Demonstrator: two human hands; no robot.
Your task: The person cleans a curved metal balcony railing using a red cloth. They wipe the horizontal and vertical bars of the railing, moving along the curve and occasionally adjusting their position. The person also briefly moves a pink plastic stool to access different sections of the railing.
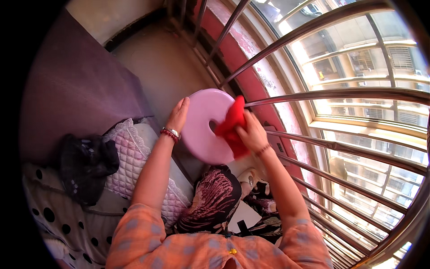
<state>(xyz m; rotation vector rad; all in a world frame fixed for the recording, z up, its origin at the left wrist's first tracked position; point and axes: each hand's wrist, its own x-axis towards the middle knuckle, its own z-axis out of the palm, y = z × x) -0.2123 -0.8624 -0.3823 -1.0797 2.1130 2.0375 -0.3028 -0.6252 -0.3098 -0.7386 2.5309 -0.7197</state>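
A round pink plastic stool [200,124] with a hole in its seat is in front of me. My left hand [178,114] grips the stool's left rim, thumb up by the edge. In my right hand [252,132] is a bunched red cloth [233,122], slightly blurred, lying over the right part of the seat and beside the hole. The stool's underside and legs are hidden. Below it are my legs in dark patterned trousers [218,195].
Metal railing bars [302,97] run along a window on the right. To the left are a quilted lace-edged cover [127,158], a black fabric item [89,168] and a polka-dot cloth [67,215]. A purple surface [84,84] lies beyond, next to the floor [161,57].
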